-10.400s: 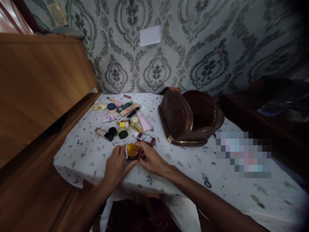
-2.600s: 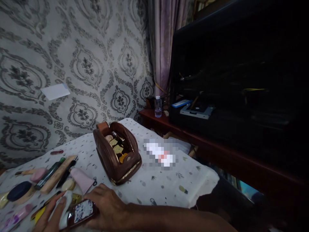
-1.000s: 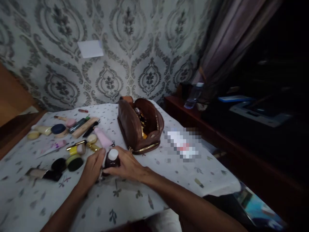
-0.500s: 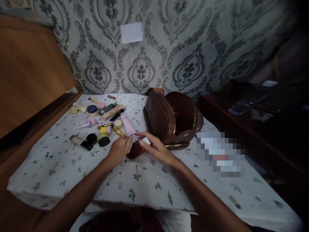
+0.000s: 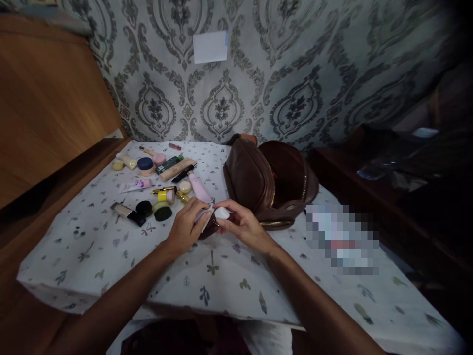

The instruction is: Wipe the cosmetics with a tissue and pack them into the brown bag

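Observation:
My left hand point(image 5: 186, 224) is closed around a pale, flat-edged item point(image 5: 204, 217) whose kind I cannot make out. Pinched between the thumb and fingers of my right hand point(image 5: 246, 224) is a small white rounded piece point(image 5: 221, 213) that looks like a cap. A dark reddish-brown glossy thing point(image 5: 210, 230) shows under and between both hands, mostly hidden; whether it is a bottle or a pouch I cannot tell. Just beyond my left fingers lie a pink tube point(image 5: 198, 187) and a gold tube point(image 5: 182, 197). To the right of my hands sits a brown leather bag point(image 5: 246, 175), unzipped.
Cosmetics spread over the table's left half, including a blue-lidded jar point(image 5: 145, 165), a yellow-banded jar point(image 5: 165, 197), a foundation tube point(image 5: 178, 169) and a dark round compact point(image 5: 162, 213). A blurred-out item point(image 5: 342, 241) lies right of the bag. A wooden cabinet point(image 5: 55, 84) borders the left.
My hands have lifted slightly and turned toward each other. The white piece and the pale item show more, the brown thing less. The whole view has shifted a little.

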`<state>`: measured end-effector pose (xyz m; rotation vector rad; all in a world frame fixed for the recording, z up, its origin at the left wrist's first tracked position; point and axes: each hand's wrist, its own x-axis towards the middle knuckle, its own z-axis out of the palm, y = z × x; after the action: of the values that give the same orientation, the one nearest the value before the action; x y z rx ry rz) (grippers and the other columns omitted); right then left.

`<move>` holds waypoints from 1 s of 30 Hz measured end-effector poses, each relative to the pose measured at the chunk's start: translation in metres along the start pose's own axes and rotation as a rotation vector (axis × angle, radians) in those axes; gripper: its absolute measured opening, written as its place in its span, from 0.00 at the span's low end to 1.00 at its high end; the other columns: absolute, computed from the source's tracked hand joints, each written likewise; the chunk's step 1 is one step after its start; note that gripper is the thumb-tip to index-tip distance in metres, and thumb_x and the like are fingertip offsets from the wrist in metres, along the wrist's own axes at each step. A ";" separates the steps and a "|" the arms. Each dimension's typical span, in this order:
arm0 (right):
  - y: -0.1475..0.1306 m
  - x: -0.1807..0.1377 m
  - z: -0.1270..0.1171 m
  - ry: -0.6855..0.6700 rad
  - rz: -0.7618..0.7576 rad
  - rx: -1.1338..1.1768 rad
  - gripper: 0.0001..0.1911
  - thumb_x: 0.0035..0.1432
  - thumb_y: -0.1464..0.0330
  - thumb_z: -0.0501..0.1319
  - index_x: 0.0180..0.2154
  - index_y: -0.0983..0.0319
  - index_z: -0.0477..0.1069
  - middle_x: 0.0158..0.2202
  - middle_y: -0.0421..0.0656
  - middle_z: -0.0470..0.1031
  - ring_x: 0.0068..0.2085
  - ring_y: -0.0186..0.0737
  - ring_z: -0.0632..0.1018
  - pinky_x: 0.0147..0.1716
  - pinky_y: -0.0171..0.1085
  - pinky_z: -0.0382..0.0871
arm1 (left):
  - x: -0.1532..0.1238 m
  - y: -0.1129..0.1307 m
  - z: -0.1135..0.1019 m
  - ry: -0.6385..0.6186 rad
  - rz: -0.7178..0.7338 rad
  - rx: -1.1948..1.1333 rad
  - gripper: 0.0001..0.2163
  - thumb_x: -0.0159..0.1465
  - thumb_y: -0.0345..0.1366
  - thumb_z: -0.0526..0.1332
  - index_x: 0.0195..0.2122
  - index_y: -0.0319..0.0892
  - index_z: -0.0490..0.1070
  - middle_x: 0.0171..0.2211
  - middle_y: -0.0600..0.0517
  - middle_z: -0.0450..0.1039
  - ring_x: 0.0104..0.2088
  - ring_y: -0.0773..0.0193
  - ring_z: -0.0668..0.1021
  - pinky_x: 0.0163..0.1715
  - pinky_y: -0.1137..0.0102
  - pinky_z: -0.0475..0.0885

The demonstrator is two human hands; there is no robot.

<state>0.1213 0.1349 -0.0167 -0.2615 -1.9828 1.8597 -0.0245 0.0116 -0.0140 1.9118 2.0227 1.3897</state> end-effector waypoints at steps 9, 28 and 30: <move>0.003 0.001 -0.001 0.083 -0.034 -0.094 0.19 0.58 0.54 0.63 0.45 0.60 0.69 0.34 0.39 0.70 0.26 0.31 0.73 0.27 0.33 0.72 | -0.001 -0.009 0.005 -0.063 -0.058 0.161 0.11 0.71 0.37 0.48 0.34 0.43 0.65 0.33 0.51 0.69 0.36 0.61 0.72 0.37 0.68 0.66; -0.096 -0.032 -0.025 0.223 -0.182 -0.334 0.12 0.61 0.61 0.63 0.42 0.61 0.71 0.39 0.43 0.68 0.29 0.32 0.74 0.24 0.31 0.71 | -0.007 -0.026 0.016 -0.142 -0.100 0.274 0.18 0.71 0.43 0.43 0.36 0.44 0.69 0.34 0.48 0.75 0.35 0.57 0.79 0.34 0.65 0.73; -0.124 -0.032 -0.041 0.285 -0.243 -0.424 0.12 0.61 0.61 0.64 0.43 0.61 0.70 0.39 0.43 0.68 0.31 0.34 0.75 0.26 0.33 0.73 | -0.009 -0.031 0.019 -0.114 -0.067 0.295 0.18 0.71 0.44 0.43 0.37 0.45 0.70 0.37 0.48 0.76 0.36 0.57 0.80 0.34 0.66 0.74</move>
<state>0.1842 0.1474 0.1018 -0.3642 -2.0781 1.1726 -0.0356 0.0198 -0.0482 1.9530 2.3182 0.9888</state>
